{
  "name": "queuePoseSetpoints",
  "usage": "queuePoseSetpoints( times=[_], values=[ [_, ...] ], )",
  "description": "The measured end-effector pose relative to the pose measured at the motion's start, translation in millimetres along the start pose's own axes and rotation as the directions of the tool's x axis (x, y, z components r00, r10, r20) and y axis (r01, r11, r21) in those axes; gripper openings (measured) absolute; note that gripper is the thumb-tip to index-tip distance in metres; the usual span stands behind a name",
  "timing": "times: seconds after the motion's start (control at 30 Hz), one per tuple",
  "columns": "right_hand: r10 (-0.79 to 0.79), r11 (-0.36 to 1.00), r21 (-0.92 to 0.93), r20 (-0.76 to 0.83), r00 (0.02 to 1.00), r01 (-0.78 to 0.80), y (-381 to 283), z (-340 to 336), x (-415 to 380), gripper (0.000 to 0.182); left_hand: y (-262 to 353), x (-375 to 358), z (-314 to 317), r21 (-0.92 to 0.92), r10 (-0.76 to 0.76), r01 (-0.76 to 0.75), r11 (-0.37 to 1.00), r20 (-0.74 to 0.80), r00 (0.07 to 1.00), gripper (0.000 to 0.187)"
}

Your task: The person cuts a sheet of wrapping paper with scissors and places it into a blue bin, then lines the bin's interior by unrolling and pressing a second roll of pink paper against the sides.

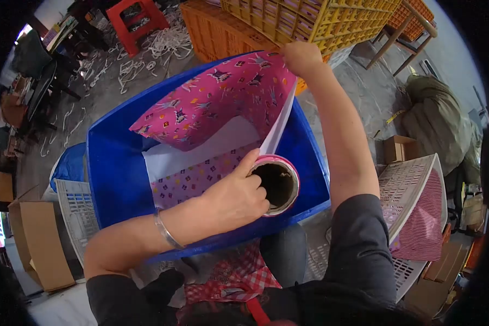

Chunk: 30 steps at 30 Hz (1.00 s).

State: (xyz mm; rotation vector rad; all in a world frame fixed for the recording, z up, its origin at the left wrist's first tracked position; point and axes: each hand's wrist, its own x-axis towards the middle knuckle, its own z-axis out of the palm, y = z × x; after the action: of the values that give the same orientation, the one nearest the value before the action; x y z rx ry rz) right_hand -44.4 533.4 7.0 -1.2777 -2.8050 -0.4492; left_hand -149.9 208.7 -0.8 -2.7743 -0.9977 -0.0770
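Lone head view, facing forward-down, left hand [236,196] near.

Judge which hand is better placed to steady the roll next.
Left, most likely: the left hand is right at the roll's open end, while the right hand grips the pink printed sheet up at its raised edge.

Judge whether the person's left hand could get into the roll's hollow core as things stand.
Probably yes: the left hand is right at the side of the roll, whose open end faces the camera, and nothing is seen covering it.
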Motion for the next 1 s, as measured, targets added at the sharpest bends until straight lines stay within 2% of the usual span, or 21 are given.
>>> queuePoseSetpoints(
  times=[0.03,0.17,0.23,0.27,0.3,0.33,0.37,0.4,0.47,0.53,0.6,0.63,0.67,0.73,0.83,0.87,0.9,0.97,1.0],
  values=[
    [0.002,1.000,0.001,-0.017,1.000,-0.002,0.4,-1.7,1.9,0.020,0.7,-4.4,-8.3,-0.031,0.013,-0.011,0.999,0.087,0.996,0.007],
    [-0.008,1.000,0.021,-0.050,0.999,0.009,1.5,2.2,11.1,0.019,-0.6,-18.4,-20.6,-0.014,0.031,-0.030,0.999,0.074,0.997,0.006],
    [-0.020,1.000,0.012,-0.051,0.999,0.021,-0.1,2.7,7.3,0.018,13.8,-23.0,-23.1,-0.059,-0.170,0.177,0.982,0.116,0.979,0.015],
    [-0.035,0.999,0.002,-0.058,0.998,0.035,-1.1,2.0,6.6,0.018,19.3,-25.2,-23.7,-0.037,-0.198,0.214,0.976,0.250,0.948,0.037],
    [-0.046,0.999,0.005,-0.057,0.997,0.047,-2.4,1.3,7.4,0.018,25.8,-24.3,-19.9,-0.039,-0.208,0.225,0.974,0.254,0.945,0.037],
    [-0.031,0.999,0.013,-0.037,0.999,0.031,-3.0,0.6,8.4,0.018,32.3,-19.6,-11.3,-0.154,-0.392,0.414,0.897,0.155,0.907,0.037],
    [-0.014,1.000,0.020,-0.016,1.000,0.014,-2.9,-0.3,9.5,0.018,36.4,-15.9,-3.9,-0.281,-0.569,0.565,0.775,0.078,0.819,0.036],
    [-0.051,0.999,0.002,-0.018,0.999,0.051,-0.7,-0.3,9.3,0.018,39.8,-13.1,3.5,-0.278,-0.573,0.571,0.772,0.082,0.815,0.036],
    [-0.041,0.999,0.003,-0.017,0.999,0.041,1.0,1.9,11.3,0.019,43.9,-8.4,15.4,-0.353,-0.638,0.588,0.728,-0.035,0.769,0.031],
    [-0.029,1.000,0.000,-0.013,0.999,0.029,3.1,1.3,11.0,0.019,36.6,-12.7,12.5,-0.358,-0.625,0.572,0.738,-0.044,0.779,0.027],
    [-0.012,1.000,-0.011,0.016,1.000,0.012,0.2,-0.2,11.5,0.020,23.8,-25.0,0.7,-0.311,-0.526,0.517,0.798,0.062,0.848,0.026],
    [-0.014,1.000,-0.007,0.018,1.000,0.014,-1.8,-1.0,11.7,0.020,15.4,-31.3,-6.6,-0.285,-0.484,0.482,0.829,0.069,0.872,0.017],
    [-0.006,1.000,-0.008,0.024,1.000,0.006,-2.8,-1.0,10.6,0.020,7.9,-37.3,-13.2,-0.288,-0.482,0.481,0.828,0.074,0.873,0.017],
    [0.005,1.000,-0.012,0.041,0.999,-0.005,-1.8,0.9,8.8,0.020,-2.0,-43.5,-24.7,-0.163,-0.285,0.310,0.937,0.159,0.945,0.007],
    [-0.022,1.000,0.006,0.061,0.998,0.021,4.9,3.5,13.5,0.021,5.7,-43.1,-40.5,-0.181,-0.101,0.131,0.975,0.167,0.981,0.007],
    [-0.038,0.999,0.002,0.030,0.999,0.038,5.8,3.3,16.4,0.021,6.2,-46.2,-49.5,-0.167,-0.040,0.080,0.983,0.230,0.972,0.008],
    [-0.057,0.998,-0.002,-0.001,0.998,0.057,6.0,2.4,19.5,0.021,2.5,-48.7,-55.6,-0.177,-0.036,0.079,0.981,0.233,0.972,0.008],
    [-0.029,0.999,0.024,0.038,0.999,0.029,6.6,0.2,27.7,0.021,-4.4,-53.1,-66.4,-0.096,-0.136,0.164,0.982,0.249,0.959,0.012],
    [-0.002,0.999,0.041,0.066,0.998,-0.001,9.0,-2.2,32.5,0.022,-5.8,-52.9,-77.2,-0.169,-0.172,0.239,0.956,0.336,0.926,0.022]
  ],
)
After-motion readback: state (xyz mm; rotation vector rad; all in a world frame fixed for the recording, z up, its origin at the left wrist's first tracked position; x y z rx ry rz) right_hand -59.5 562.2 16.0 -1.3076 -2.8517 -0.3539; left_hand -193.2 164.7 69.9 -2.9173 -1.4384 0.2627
